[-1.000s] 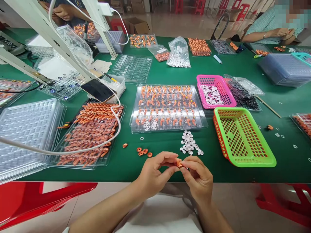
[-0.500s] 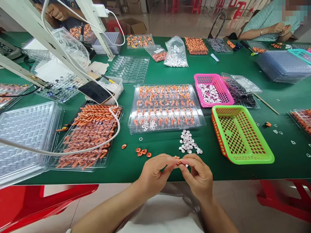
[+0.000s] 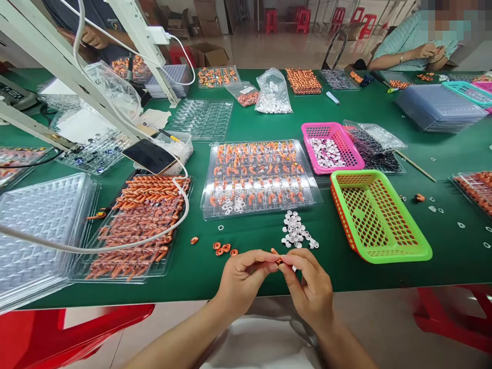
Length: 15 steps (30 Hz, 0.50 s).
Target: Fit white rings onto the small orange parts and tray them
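Observation:
Between the fingertips of my left hand and my right hand is a small orange part, mostly covered by the fingers. Both hands pinch it together above the table's near edge. A bit of white shows by the right fingertips; what it is I cannot tell. Just beyond the hands lies a loose pile of small round white pieces. Several orange ring-like parts rest to the left of them. Farther back, a clear tray holds rows of hooked orange parts and some white rings.
A green basket stands at the right, with a pink basket of white pieces behind it. Left is a tray of long orange parts, crossed by a white cable. A phone leans there. Two people sit across the table.
The camera view has tilted up a little, so the table sits lower. The orange part has turned slightly between my fingertips, with its end now sticking up. Both hands keep their pinch.

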Available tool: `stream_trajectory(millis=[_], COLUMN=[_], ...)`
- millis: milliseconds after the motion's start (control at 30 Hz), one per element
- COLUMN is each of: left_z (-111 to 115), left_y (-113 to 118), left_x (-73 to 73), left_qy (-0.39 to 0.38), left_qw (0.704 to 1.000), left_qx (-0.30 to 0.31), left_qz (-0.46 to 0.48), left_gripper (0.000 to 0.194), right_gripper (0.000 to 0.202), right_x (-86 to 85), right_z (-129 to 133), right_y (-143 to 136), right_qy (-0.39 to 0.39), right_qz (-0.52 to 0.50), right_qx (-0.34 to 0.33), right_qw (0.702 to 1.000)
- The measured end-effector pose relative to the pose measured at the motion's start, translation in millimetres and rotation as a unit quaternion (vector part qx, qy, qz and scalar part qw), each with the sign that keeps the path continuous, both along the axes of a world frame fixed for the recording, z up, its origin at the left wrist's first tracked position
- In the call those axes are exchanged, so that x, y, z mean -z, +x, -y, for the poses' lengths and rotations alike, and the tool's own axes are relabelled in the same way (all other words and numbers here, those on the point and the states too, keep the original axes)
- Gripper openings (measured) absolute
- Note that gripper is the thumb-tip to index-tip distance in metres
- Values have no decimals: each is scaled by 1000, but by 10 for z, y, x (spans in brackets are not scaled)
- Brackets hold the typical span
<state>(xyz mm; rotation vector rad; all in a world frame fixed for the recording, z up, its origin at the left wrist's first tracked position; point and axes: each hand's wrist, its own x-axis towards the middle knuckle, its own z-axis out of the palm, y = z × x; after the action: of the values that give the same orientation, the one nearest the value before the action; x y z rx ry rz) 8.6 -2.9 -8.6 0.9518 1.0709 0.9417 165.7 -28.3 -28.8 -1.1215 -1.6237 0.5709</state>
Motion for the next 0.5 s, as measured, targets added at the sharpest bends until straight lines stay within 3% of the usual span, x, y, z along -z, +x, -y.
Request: stream_trajectory(millis=[167,267,500], left_z=[13,24,40], left_y=[81,80,61], left_x=[4,52,76], left_qy=[-60,-67,-118], left_qw=[995,992,989], left_qx=[-57,-70,-90], left_qz=[58,80,30], left_gripper=[19,21,26], right_gripper=[28,30,12], right_x=[25,87,97], right_z=[12,-7,-66], right_y=[-93,-105,-157], right_qy=[-4,-10,0], right_qz=[-56,-84,-117], right_qx=[41,25,55], right_qw=[998,996,992])
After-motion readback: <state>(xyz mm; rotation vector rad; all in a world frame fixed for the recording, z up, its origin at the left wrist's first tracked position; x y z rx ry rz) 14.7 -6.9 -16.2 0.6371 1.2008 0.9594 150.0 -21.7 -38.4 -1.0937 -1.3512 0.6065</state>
